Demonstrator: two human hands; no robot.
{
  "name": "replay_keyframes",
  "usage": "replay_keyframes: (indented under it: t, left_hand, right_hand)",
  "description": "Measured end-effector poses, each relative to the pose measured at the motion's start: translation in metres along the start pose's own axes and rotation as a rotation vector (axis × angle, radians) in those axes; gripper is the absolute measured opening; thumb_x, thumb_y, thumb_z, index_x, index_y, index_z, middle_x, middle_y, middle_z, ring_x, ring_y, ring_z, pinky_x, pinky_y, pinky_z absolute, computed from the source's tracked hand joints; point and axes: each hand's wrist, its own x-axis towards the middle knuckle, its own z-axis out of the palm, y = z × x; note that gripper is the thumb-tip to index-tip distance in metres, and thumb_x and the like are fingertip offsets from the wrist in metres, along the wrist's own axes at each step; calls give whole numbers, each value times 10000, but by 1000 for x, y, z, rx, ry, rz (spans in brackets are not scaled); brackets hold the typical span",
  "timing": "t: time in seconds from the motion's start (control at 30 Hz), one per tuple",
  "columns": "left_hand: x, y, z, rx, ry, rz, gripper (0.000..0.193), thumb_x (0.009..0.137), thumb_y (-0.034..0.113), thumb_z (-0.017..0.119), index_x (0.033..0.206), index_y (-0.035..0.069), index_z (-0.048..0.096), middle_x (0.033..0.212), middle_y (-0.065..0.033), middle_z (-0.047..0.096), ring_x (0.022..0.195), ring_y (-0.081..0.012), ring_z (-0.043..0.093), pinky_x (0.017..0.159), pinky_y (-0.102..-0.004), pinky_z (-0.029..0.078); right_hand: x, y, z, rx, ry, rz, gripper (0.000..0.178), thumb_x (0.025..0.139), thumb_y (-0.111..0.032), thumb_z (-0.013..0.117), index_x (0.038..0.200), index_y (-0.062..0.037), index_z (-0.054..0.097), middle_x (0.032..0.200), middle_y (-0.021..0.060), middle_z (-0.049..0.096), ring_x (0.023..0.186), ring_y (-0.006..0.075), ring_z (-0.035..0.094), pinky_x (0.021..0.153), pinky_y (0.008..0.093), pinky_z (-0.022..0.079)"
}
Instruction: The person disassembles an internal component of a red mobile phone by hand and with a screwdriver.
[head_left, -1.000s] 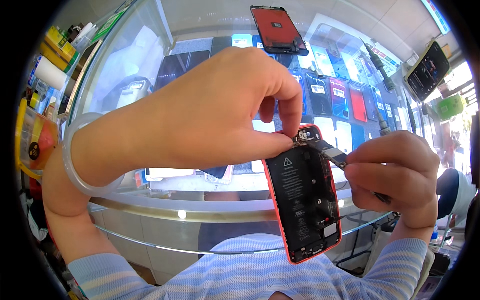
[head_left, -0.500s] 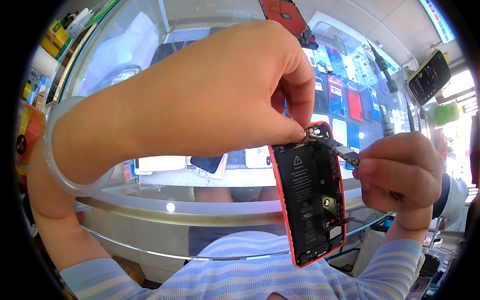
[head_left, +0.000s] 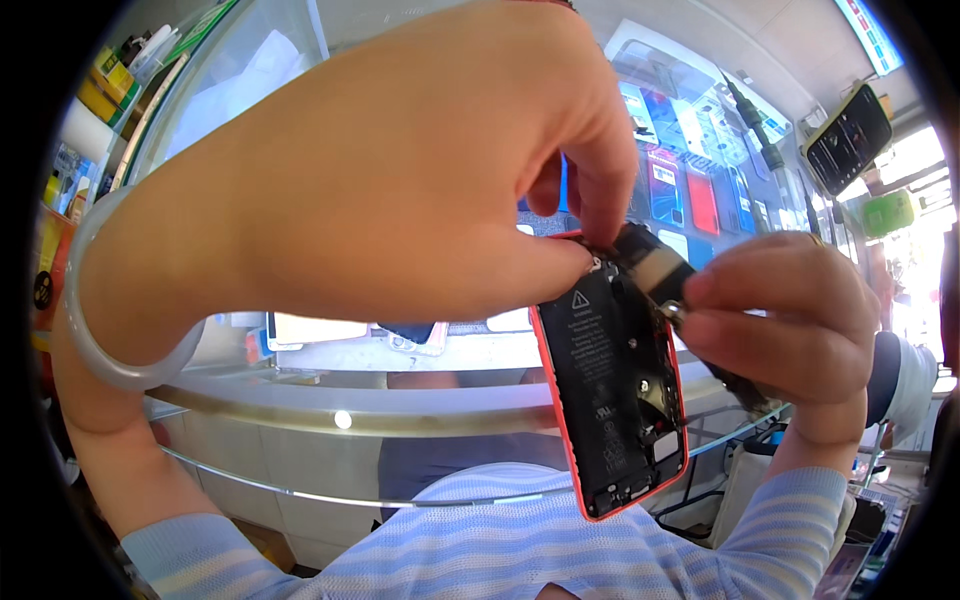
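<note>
An opened phone (head_left: pixel 682 400) with a red rim is held upright, tilted a little, its inside facing me. Along its left side lies a black battery (head_left: pixel 598 400). My left hand (head_left: pixel 500 170) reaches over the phone from above, its thumb and fingertips closed on the top end. Between the thumb and fingers of my right hand (head_left: pixel 790 315) is a long, dark circuit board (head_left: pixel 655 268), lifted at an angle off the phone's right side. Its upper end is close to my left fingertips; whether it is still attached there is hidden.
Beneath my hands is a glass display counter (head_left: pixel 480 418) with several phone cases inside. A screwdriver (head_left: pixel 755 125) lies at the far right, near a lit phone (head_left: pixel 848 140) on a stand and a green object (head_left: pixel 888 213). Boxes (head_left: pixel 108 80) are stacked at the left.
The circuit board has swung outward and up from the phone in my right hand, showing more of its face. My left hand still grips the top, a little nearer. The red part behind is now covered.
</note>
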Motion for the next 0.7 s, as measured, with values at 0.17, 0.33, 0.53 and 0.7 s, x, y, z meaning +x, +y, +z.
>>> replay_keyframes:
  t: [0.17,0.33,0.53,0.7]
  left_hand:
    - [5,5,-10,-152,-109,-290,314,759,67,844,1032,8,700,917,-18,689,797,-96,652,711,-258,545]
    - [9,9,-13,-139,-185,-223,340,824,94,857,1080,-6,658,1054,-48,705,973,-90,671,866,-263,552]
    - [8,-4,-20,-172,-201,-179,239,837,25,769,1059,-7,684,943,-37,708,850,-78,666,787,-263,563]
    - [5,-4,-20,-111,-178,-70,271,802,-5,786,1049,-11,673,1002,-112,734,884,-149,716,811,-267,579]
  right_hand:
    - [12,11,11,-69,97,-237,305,769,-48,773,1067,-34,710,959,127,717,768,243,704,607,334,552]
    - [25,21,21,18,207,-372,385,756,63,778,1125,25,675,995,146,726,778,258,709,627,310,560]
    - [22,35,18,52,132,46,215,775,74,768,949,-29,693,871,65,680,775,209,666,667,300,534]
    - [11,39,24,240,45,111,144,750,46,769,861,-21,707,873,90,660,787,250,653,688,345,519]
